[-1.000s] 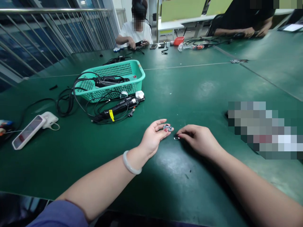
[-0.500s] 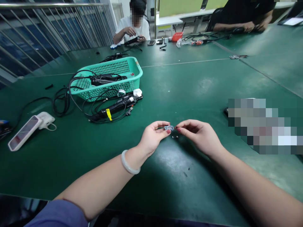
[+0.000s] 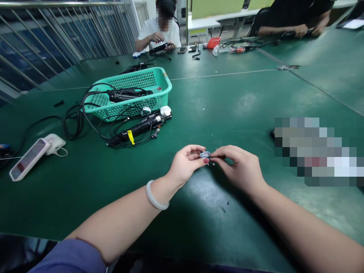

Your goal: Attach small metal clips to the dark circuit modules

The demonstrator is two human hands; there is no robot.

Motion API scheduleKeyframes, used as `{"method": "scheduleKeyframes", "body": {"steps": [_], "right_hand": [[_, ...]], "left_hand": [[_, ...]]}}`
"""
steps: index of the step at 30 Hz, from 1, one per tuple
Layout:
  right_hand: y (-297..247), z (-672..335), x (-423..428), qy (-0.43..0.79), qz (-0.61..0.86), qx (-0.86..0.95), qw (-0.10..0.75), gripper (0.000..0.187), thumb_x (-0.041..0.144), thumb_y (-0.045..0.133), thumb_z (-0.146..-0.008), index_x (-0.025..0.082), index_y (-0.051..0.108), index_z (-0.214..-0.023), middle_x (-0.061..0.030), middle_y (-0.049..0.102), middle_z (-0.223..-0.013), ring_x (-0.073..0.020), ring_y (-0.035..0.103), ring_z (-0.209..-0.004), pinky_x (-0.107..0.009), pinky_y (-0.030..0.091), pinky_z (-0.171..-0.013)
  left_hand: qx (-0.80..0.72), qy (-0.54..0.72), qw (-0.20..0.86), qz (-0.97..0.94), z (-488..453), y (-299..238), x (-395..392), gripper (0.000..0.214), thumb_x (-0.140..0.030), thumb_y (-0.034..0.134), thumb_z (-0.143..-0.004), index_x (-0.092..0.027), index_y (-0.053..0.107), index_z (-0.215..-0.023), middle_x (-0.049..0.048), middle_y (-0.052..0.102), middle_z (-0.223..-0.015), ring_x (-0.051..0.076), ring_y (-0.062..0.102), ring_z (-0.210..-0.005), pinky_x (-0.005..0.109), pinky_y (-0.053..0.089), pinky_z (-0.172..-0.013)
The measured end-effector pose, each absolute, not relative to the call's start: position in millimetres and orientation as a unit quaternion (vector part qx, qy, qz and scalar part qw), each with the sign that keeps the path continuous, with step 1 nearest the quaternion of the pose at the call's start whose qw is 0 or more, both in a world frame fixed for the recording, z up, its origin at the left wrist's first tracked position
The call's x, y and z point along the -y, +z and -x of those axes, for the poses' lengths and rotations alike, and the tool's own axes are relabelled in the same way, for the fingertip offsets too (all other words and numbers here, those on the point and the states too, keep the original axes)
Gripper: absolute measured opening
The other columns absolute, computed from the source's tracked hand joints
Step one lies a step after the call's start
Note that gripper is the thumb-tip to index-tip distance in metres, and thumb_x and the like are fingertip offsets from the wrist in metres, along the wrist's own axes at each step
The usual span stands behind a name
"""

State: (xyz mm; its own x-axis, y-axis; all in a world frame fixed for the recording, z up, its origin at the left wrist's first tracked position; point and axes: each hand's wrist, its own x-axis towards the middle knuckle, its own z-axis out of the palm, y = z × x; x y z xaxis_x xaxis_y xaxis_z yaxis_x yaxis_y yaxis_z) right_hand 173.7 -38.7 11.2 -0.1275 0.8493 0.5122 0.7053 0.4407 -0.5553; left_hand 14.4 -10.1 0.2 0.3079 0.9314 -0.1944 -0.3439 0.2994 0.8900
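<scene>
My left hand (image 3: 184, 163) pinches a small grey-blue circuit board (image 3: 204, 154) between thumb and fingers, just above the green table (image 3: 182, 216). My right hand (image 3: 243, 165) is closed in a pinch at the board's right edge. Whatever lies between its fingertips is too small to make out, and I cannot tell whether it touches the board. Just below the fingertips, a small dark rectangular piece with a pale rim (image 3: 211, 164) lies on the table.
Left of my hands, a black handheld tool with cables (image 3: 139, 129) lies before a green basket (image 3: 167, 85) containing another. A white phone-like device (image 3: 30, 159) lies far left, a blurred-out object (image 3: 315, 151) right. Two people (image 3: 159, 36) sit across the table.
My right hand has turned slightly, its fingertips now closer against the board's right edge. My left hand and the board have shifted slightly right.
</scene>
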Motion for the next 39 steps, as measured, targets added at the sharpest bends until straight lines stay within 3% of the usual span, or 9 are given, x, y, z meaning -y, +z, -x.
{"method": "scheduleKeyframes", "body": {"steps": [8,17,20,28,39], "right_hand": [[4.8,-171.4,40.6,-0.036,0.49,0.779,0.39,0.016,0.016,0.053,-0.085,0.022,0.064,-0.076,-0.004,0.068,-0.082,-0.0156,0.062,-0.074,-0.03,0.051,-0.065],[4.0,-169.6,41.4,-0.072,0.454,0.79,0.406,0.018,0.01,0.053,-0.083,0.021,0.065,-0.075,-0.0041,0.067,-0.079,-0.0153,0.059,-0.071,-0.029,0.051,-0.066],[2.8,-168.3,41.7,-0.04,0.463,0.774,0.431,0.016,0.009,0.056,-0.081,0.021,0.065,-0.076,-0.0031,0.068,-0.079,-0.0144,0.061,-0.072,-0.028,0.051,-0.066],[3.5,-172.1,34.8,0.228,0.501,0.658,0.513,0.008,0.018,0.071,-0.071,0.022,0.066,-0.066,0.0,0.067,-0.071,-0.0139,0.062,-0.069,-0.029,0.051,-0.067],[3.7,-172.1,37.5,0.207,0.484,0.661,0.535,0.009,0.016,0.069,-0.073,0.022,0.065,-0.068,-0.0005,0.065,-0.073,-0.0135,0.061,-0.071,-0.029,0.05,-0.068]], "left_hand": [[-0.398,0.459,0.687,-0.399,-15.6,3.1,10.7,0.037,-0.003,0.078,-0.051,-0.014,0.059,-0.081,-0.0009,0.063,-0.072,0.01,0.061,-0.072,0.032,0.048,-0.08],[-0.395,0.469,0.675,-0.41,-16.9,5.6,12.5,0.037,-0.003,0.079,-0.048,-0.013,0.057,-0.076,-0.0011,0.063,-0.071,0.011,0.062,-0.072,0.033,0.049,-0.081],[-0.392,0.463,0.679,-0.414,-16.5,5.3,12.8,0.039,-0.005,0.08,-0.046,-0.013,0.057,-0.076,-0.0017,0.063,-0.07,0.011,0.062,-0.07,0.032,0.05,-0.079],[-0.384,0.452,0.696,-0.406,-14.1,4.4,13.4,0.044,-0.011,0.083,-0.045,-0.014,0.057,-0.08,-0.0026,0.064,-0.068,0.009,0.062,-0.068,0.029,0.05,-0.075],[-0.369,0.465,0.694,-0.408,-14.8,3.2,11.5,0.044,-0.012,0.084,-0.045,-0.014,0.056,-0.079,-0.0032,0.063,-0.067,0.009,0.062,-0.067,0.027,0.05,-0.073]]}}
